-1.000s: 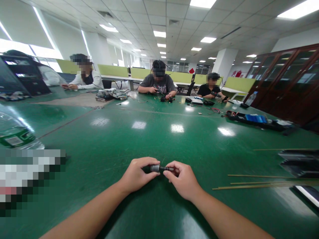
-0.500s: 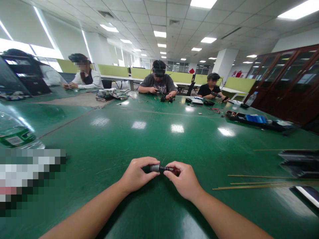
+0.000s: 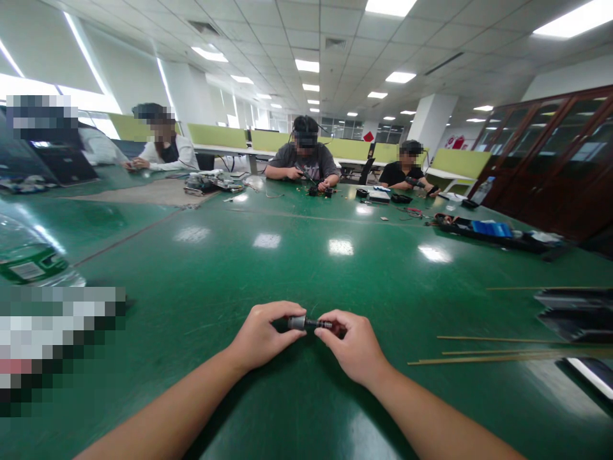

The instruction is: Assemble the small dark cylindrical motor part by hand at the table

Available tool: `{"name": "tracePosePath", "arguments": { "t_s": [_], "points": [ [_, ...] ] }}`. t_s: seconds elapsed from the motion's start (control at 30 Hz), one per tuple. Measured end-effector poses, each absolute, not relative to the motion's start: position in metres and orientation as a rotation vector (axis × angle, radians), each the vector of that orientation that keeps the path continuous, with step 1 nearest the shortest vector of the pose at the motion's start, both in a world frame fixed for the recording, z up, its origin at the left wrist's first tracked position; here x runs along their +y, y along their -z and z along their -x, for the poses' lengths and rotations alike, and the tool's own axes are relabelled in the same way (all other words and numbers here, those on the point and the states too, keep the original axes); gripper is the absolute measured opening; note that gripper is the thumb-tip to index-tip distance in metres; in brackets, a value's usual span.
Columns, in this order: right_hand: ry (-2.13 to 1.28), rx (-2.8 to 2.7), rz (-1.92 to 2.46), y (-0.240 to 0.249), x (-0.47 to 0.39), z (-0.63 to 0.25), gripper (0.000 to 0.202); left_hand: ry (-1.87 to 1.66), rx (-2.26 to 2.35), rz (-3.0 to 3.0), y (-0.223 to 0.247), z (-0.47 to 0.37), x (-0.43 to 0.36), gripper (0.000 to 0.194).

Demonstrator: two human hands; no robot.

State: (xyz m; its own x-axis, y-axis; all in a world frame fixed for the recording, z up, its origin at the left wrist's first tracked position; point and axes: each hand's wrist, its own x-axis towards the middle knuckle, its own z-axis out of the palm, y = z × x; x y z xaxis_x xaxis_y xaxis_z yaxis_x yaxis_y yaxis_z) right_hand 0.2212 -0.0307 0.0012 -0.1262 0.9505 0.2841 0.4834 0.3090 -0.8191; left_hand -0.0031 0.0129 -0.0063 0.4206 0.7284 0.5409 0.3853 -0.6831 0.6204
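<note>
Low over the green table (image 3: 249,271), my left hand (image 3: 261,335) pinches the wide grey cylinder (image 3: 297,322) of a small metal part between thumb and fingers. From its right side runs a thinner, dark ridged shaft (image 3: 322,324). The thumb and fingertips of my right hand (image 3: 353,345) are closed on the far end of that shaft and hide its tip. The part lies about level, pointing left to right, and its exact kind cannot be made out.
Thin sticks (image 3: 483,353) and dark objects (image 3: 569,313) lie at right. A phone-like slab (image 3: 591,380) is at the right edge. A large plastic bottle (image 3: 38,259) lies at left behind a blurred-out item (image 3: 57,338). Across the table, several people work among small parts and a black tray (image 3: 498,233).
The metal part sits a touch further left between my fingers. Both hands keep their grip and are almost in the same place.
</note>
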Motion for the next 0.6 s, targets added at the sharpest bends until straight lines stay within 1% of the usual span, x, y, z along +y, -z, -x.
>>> {"name": "tracePosePath", "arguments": {
  "t_s": [0.6],
  "points": [
    [-0.701,-1.728,1.317,0.0017,-0.0307,-0.2209,0.010,-1.154,0.950,-2.291,0.0049,0.0033,0.0128,0.028]
  ]
}}
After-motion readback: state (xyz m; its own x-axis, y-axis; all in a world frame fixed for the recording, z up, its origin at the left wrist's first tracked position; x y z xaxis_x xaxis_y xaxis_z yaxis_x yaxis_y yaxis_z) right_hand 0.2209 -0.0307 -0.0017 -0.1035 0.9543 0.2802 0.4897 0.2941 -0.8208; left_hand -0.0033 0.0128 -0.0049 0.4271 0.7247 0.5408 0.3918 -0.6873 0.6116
